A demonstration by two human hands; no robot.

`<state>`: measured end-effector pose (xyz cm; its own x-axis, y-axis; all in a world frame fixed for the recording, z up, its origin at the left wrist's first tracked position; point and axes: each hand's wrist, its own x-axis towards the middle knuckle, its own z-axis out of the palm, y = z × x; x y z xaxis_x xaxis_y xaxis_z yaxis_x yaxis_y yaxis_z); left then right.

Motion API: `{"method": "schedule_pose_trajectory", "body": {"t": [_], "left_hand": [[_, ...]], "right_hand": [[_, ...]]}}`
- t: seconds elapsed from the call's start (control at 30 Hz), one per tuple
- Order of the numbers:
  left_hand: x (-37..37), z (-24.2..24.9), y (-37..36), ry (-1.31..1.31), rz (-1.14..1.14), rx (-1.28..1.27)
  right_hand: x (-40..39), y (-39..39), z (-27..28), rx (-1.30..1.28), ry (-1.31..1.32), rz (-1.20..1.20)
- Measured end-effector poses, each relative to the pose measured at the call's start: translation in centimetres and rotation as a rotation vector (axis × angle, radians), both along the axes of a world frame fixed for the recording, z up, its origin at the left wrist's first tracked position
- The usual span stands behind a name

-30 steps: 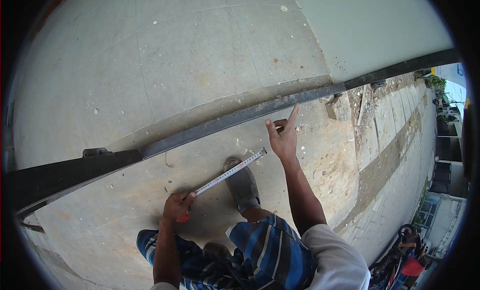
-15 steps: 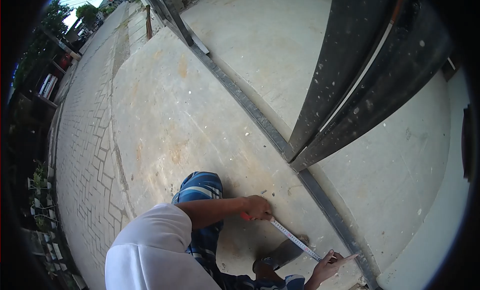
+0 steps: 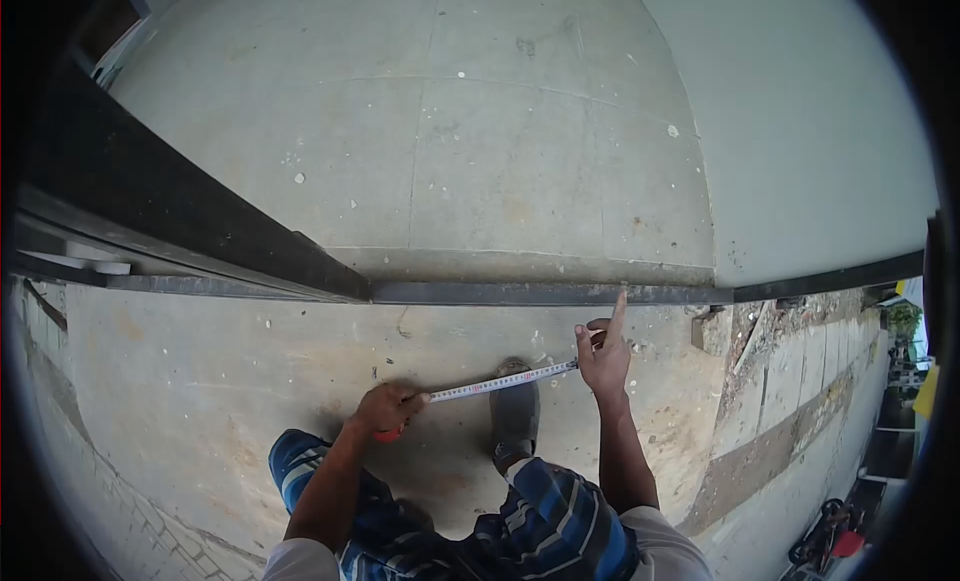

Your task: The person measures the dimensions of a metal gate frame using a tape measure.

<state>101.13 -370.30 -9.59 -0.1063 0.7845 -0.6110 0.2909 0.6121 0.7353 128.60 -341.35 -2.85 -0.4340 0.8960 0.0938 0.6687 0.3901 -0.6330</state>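
A tape measure's white blade (image 3: pixel 500 383) stretches between my hands, low in front of my knees and slanting up to the right. My left hand (image 3: pixel 385 406) is closed around its red case (image 3: pixel 389 435), most of which the fingers hide. At the blade's other end, my right hand (image 3: pixel 606 361) pinches the tip. The right index finger is stretched out, its tip overlapping the dark metal rail (image 3: pixel 500 294) on the floor. Under the blade is my dark boot (image 3: pixel 515 411).
A dark metal post (image 3: pixel 200 201) slants across the left and meets the rail. Beyond the rail lies a concrete floor (image 3: pixel 500 161), bounded at the right by a pale wall (image 3: pixel 810 131). Rubble (image 3: pixel 760 331) lies at the right, with a motorcycle (image 3: pixel 825 536) at the lower right.
My view has swung to the right, so the rail now runs across in front and the post stands at the left. The blade stays stretched between both hands.
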Motion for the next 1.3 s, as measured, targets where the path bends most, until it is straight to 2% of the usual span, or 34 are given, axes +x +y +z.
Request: {"method": "schedule_pose_trajectory", "body": {"t": [0.07, 0.13, 0.17, 0.23, 0.5, 0.57, 0.7, 0.8, 0.97, 1.3], "left_hand": [[0.4, -0.7, 0.4, 0.001, -0.077, -0.036], [0.3, -0.8, 0.1, 0.032, 0.028, 0.017], [0.2, -0.5, 0.3, 0.037, -0.003, 0.006], [0.6, 0.2, 0.7, -0.054, 0.118, -0.059], [0.5, -0.5, 1.0, -0.045, 0.084, -0.144], [0.0, -0.7, 0.8, -0.025, 0.086, -0.138], [0.3, -0.9, 0.7, -0.035, 0.070, -0.068], [0.3, -0.7, 0.8, -0.028, 0.065, -0.084], [0.5, -0.6, 1.1, -0.038, 0.096, -0.103], [0.4, -0.1, 1.3, -0.019, 0.075, -0.118]], "right_hand": [[0.3, 0.3, -0.6, 0.050, 0.021, -0.009], [0.3, 0.1, 0.0, 0.046, 0.030, -0.049], [0.1, 0.1, 0.3, 0.050, 0.044, -0.025], [-0.1, 0.1, 0.6, 0.021, 0.046, -0.041], [-0.3, -0.1, -0.6, -0.004, 0.072, -0.068], [-0.5, -0.4, -2.2, 0.015, -0.133, -0.050], [-0.1, -1.0, -3.0, -0.013, -0.229, 0.004], [0.5, -1.0, -2.8, 0.053, -0.148, -0.010], [2.2, 0.5, -2.0, 0.021, -0.070, -0.099], [4.1, 2.3, -1.1, 0.031, -0.046, -0.216]]}}
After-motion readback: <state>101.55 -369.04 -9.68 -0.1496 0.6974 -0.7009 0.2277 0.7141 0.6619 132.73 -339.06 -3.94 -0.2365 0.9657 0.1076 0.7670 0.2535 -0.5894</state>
